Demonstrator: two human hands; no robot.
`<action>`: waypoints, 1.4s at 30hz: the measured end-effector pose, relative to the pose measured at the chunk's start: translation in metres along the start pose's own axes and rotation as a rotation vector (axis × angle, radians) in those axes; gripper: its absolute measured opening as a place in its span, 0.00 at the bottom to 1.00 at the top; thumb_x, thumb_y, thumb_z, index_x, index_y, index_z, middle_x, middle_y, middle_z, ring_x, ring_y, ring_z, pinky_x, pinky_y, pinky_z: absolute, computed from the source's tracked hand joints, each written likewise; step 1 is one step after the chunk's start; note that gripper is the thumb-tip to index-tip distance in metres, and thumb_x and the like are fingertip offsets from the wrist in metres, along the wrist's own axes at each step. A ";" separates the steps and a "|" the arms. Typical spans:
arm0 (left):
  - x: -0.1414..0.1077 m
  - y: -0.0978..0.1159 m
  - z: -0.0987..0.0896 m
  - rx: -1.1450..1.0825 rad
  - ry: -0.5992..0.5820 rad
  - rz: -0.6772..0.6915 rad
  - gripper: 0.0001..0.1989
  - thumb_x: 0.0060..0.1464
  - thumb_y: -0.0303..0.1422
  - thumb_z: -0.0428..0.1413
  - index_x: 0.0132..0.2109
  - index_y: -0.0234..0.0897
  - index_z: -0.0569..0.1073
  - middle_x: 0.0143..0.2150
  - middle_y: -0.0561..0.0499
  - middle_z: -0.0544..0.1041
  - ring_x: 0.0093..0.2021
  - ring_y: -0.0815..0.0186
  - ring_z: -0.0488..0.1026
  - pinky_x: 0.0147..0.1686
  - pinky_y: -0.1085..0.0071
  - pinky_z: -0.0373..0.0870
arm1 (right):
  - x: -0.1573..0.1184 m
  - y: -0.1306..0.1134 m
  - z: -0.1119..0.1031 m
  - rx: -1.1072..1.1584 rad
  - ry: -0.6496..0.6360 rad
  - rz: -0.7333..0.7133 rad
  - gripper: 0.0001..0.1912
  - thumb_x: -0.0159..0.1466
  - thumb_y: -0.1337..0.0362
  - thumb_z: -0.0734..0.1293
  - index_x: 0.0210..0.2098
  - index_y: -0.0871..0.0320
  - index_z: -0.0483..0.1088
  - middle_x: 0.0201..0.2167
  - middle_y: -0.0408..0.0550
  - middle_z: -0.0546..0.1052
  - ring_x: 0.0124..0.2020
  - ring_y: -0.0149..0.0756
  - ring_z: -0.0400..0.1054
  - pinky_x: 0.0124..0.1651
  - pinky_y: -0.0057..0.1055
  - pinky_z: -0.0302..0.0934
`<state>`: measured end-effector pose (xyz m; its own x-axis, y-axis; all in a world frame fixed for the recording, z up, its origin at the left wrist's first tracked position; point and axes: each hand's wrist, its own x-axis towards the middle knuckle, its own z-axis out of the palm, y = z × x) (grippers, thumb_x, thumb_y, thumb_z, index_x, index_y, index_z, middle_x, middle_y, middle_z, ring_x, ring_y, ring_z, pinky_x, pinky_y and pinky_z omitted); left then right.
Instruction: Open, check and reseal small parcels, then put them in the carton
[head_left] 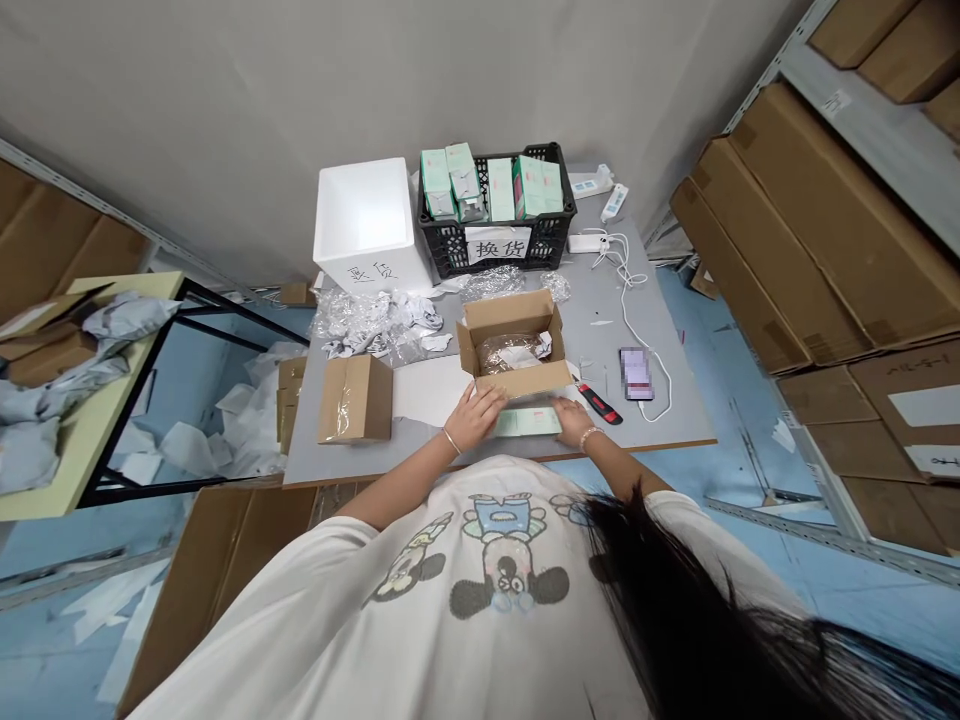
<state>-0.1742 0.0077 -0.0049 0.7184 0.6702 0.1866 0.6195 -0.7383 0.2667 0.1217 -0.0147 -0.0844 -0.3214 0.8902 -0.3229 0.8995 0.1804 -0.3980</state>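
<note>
My left hand [472,420] and right hand [574,421] sat apart at either end of a green packet [527,422] by the open carton [510,318]; I couldn't tell if they gripped it.

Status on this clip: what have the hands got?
Left hand and right hand on flat pale green carton. Open cardboard box directly behind it. Red-and-black box cutter beside right hand.

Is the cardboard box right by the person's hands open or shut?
Open: the cardboard box has its flaps raised and folded outward, and a plastic-wrapped bundle is visible inside it.
</note>
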 end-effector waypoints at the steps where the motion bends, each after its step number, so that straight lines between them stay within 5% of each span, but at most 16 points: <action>1: -0.006 0.001 0.000 -0.028 -0.014 0.029 0.20 0.61 0.27 0.48 0.59 0.38 0.69 0.62 0.41 0.69 0.65 0.55 0.62 0.64 0.48 0.52 | -0.004 0.006 -0.003 0.036 0.005 -0.010 0.48 0.47 0.68 0.75 0.64 0.62 0.55 0.60 0.65 0.66 0.62 0.52 0.58 0.64 0.47 0.48; 5: -0.022 0.004 0.002 -0.134 -0.129 0.075 0.16 0.62 0.28 0.48 0.54 0.38 0.72 0.53 0.42 0.75 0.55 0.59 0.71 0.53 0.59 0.68 | -0.017 0.005 -0.019 0.167 0.122 -0.093 0.40 0.49 0.68 0.72 0.60 0.62 0.59 0.52 0.60 0.72 0.54 0.50 0.67 0.58 0.43 0.58; 10: -0.022 0.009 0.011 -0.334 -0.121 -0.113 0.18 0.61 0.32 0.51 0.57 0.39 0.68 0.56 0.43 0.72 0.54 0.59 0.71 0.53 0.61 0.70 | -0.022 -0.046 -0.038 0.321 0.349 -0.179 0.40 0.50 0.62 0.73 0.59 0.60 0.57 0.53 0.59 0.71 0.54 0.49 0.67 0.56 0.43 0.61; 14: -0.015 0.012 0.029 -0.551 -0.158 -0.274 0.31 0.53 0.33 0.59 0.63 0.37 0.61 0.60 0.40 0.67 0.54 0.56 0.70 0.52 0.59 0.71 | -0.012 -0.085 -0.037 0.268 0.352 -0.190 0.36 0.52 0.63 0.71 0.58 0.59 0.59 0.51 0.58 0.72 0.53 0.49 0.67 0.56 0.45 0.61; 19: -0.012 0.014 0.045 -0.687 -0.277 -0.362 0.42 0.45 0.31 0.65 0.65 0.37 0.58 0.60 0.38 0.68 0.54 0.53 0.71 0.51 0.56 0.71 | -0.008 -0.100 -0.038 0.291 0.345 -0.112 0.36 0.51 0.63 0.72 0.57 0.60 0.59 0.50 0.58 0.73 0.51 0.49 0.68 0.54 0.44 0.62; 26: 0.004 0.031 0.027 -0.654 -0.038 -0.318 0.53 0.35 0.42 0.71 0.65 0.37 0.56 0.61 0.37 0.66 0.60 0.47 0.66 0.58 0.52 0.64 | -0.013 -0.114 -0.073 0.611 0.498 0.217 0.39 0.48 0.52 0.74 0.53 0.57 0.58 0.45 0.54 0.75 0.45 0.46 0.72 0.49 0.42 0.65; 30: 0.017 0.039 0.017 -0.564 0.103 -0.352 0.44 0.38 0.41 0.69 0.60 0.34 0.62 0.54 0.39 0.70 0.56 0.48 0.69 0.55 0.52 0.66 | -0.012 -0.116 -0.081 0.672 0.511 0.433 0.40 0.49 0.46 0.74 0.53 0.59 0.60 0.45 0.57 0.74 0.46 0.49 0.71 0.50 0.46 0.66; 35: 0.033 0.028 0.016 -0.998 0.043 -0.394 0.43 0.35 0.42 0.71 0.57 0.34 0.64 0.51 0.41 0.74 0.51 0.52 0.73 0.51 0.54 0.69 | -0.027 -0.095 -0.094 0.847 0.279 0.137 0.46 0.55 0.46 0.71 0.65 0.57 0.52 0.58 0.61 0.67 0.52 0.46 0.69 0.52 0.45 0.66; 38: 0.046 0.022 0.011 -1.371 0.029 -0.361 0.49 0.31 0.45 0.72 0.59 0.33 0.63 0.53 0.38 0.74 0.52 0.51 0.73 0.51 0.53 0.70 | -0.037 -0.083 -0.095 0.905 0.165 -0.076 0.55 0.49 0.50 0.76 0.68 0.53 0.46 0.66 0.59 0.58 0.62 0.48 0.61 0.58 0.46 0.62; 42: 0.061 0.023 0.001 -1.581 -0.005 -0.361 0.46 0.33 0.49 0.70 0.57 0.32 0.66 0.49 0.39 0.77 0.49 0.51 0.75 0.49 0.52 0.71 | -0.038 -0.080 -0.077 0.958 0.110 -0.163 0.51 0.45 0.53 0.78 0.63 0.56 0.56 0.60 0.57 0.67 0.59 0.49 0.63 0.58 0.46 0.61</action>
<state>-0.1156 0.0316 0.0122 0.6184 0.7794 -0.1006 -0.1775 0.2632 0.9483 0.0853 -0.0307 0.0261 -0.3468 0.9275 -0.1396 0.2099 -0.0683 -0.9753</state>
